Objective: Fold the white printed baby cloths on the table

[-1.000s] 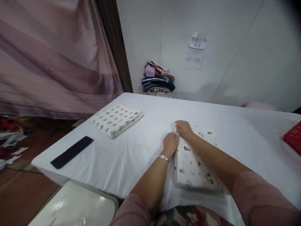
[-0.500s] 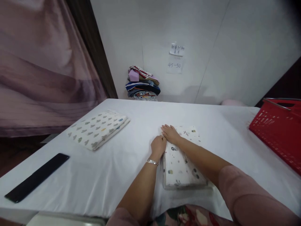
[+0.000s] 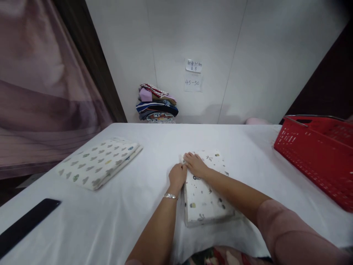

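Note:
A folded white cloth [image 3: 202, 206] printed with small plants and other motifs lies in front of me on the white-covered table. My right hand [image 3: 195, 164] rests flat on its far left corner, fingers stretched out. Right beside it, my left hand [image 3: 177, 176] is closed at the cloth's left edge, thumb and fingers pinching the layers there. A silver bracelet [image 3: 170, 196] circles my left wrist. The fingertips of the left hand are partly hidden.
Another folded cloth [image 3: 99, 162] with cloud prints lies at the left. Nearer sits a long black flat object [image 3: 27, 226]. A red plastic basket [image 3: 317, 158] stands at the right. Behind the table rises a stack of folded fabrics [image 3: 157, 105], beside paper notes [image 3: 193, 77] on the wall.
The view has shifted a little to the right, so everything appears further left. Both hands keep nearly the same place at the cloth's far left corner.

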Demonstrator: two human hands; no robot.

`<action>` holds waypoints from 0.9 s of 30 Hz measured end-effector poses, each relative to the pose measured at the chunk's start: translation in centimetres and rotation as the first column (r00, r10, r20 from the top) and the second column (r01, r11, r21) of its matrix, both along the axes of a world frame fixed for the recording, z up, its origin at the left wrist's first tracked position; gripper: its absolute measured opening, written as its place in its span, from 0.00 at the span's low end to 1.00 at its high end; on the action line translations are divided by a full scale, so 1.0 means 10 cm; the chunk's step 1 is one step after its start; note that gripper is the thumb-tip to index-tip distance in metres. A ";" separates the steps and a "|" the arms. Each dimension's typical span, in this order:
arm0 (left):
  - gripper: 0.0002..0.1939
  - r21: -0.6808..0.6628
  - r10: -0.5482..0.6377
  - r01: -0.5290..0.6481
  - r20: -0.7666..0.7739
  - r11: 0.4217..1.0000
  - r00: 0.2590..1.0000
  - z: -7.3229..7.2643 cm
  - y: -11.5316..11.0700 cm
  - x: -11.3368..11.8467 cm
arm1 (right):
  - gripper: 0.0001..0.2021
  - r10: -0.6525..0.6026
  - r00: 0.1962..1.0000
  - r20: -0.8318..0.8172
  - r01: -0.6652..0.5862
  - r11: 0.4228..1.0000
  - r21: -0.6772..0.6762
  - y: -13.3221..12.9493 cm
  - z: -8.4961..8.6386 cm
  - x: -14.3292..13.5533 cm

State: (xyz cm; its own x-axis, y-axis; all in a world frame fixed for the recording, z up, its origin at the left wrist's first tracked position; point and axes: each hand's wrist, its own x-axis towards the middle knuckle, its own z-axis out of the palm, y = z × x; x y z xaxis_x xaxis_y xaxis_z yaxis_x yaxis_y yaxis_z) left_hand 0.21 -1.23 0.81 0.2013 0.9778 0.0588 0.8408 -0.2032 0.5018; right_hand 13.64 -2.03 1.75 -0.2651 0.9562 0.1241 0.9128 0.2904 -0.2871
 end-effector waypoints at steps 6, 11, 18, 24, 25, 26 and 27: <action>0.17 -0.007 0.000 0.000 0.014 1.000 1.000 0.00 -0.01 0.00 | 0.25 -0.156 0.984 0.085 0.153 0.987 0.048 -0.16 0.04 0.28; 0.17 -0.004 0.001 0.000 0.019 1.000 1.000 -0.01 -0.01 0.00 | 0.30 -0.209 0.966 0.152 0.218 0.975 -0.044 -0.08 -0.08 0.46; 0.16 -0.006 0.004 -0.004 0.034 1.000 0.999 0.00 -0.02 0.00 | 0.30 -0.202 0.966 0.165 0.212 0.976 -0.051 -0.08 -0.04 0.58; 0.16 0.001 0.007 -0.007 0.011 1.000 1.000 -0.01 -0.01 0.00 | 0.30 -0.298 0.931 0.212 0.311 0.950 -0.028 -0.10 -0.14 0.69; 0.16 0.002 0.004 -0.004 0.009 1.000 1.000 -0.01 -0.01 0.00 | 0.30 -0.293 0.935 0.201 0.305 0.952 -0.035 -0.09 -0.14 0.70; 0.16 0.004 0.002 -0.002 0.009 1.000 1.000 -0.01 -0.01 0.00 | 0.30 -0.281 0.942 0.184 0.295 0.954 -0.049 -0.09 -0.13 0.71; 0.16 0.004 0.001 -0.001 0.008 1.000 1.000 -0.01 -0.01 0.00 | 0.30 -0.269 0.950 0.161 0.283 0.957 -0.067 -0.08 -0.12 0.73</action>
